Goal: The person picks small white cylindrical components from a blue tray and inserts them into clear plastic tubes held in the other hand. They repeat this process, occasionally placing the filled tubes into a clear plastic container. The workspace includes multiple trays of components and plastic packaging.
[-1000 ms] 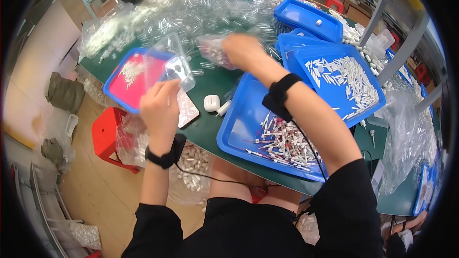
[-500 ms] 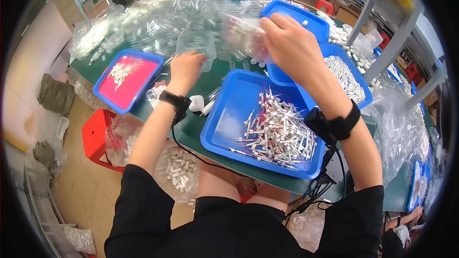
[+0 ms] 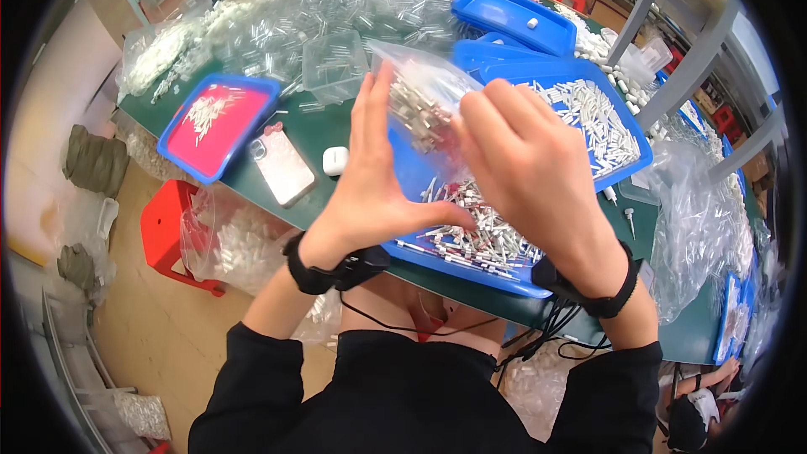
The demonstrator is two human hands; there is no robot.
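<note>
In my right hand (image 3: pixel 538 164) is a clear plastic container (image 3: pixel 424 97), gripped at its right side. It is tilted, blurred by motion, and holds many small white and pinkish parts. My left hand (image 3: pixel 360 189) is open beside it, fingers stretched upward and thumb pointing right; whether the fingertips touch the container I cannot tell. Beneath both hands lies a blue tray (image 3: pixel 471 279) with a heap of thin white sticks with pink bits (image 3: pixel 496 244). The hands and the container cover much of that tray.
Left of the hands are a phone (image 3: pixel 283 170), a small white case (image 3: pixel 334 161) and a blue tray with a pink base (image 3: pixel 235 139). Behind them stands a clear box (image 3: pixel 334 76) among loose clear tubes. Another blue tray (image 3: pixel 643 147) holds white pieces at right, near a metal post (image 3: pixel 702 109).
The container has come nearer and tilted over the tray, with my right hand. My left hand has left the clear box and moved right, fingers now spread, beside the container. The phone shows now.
</note>
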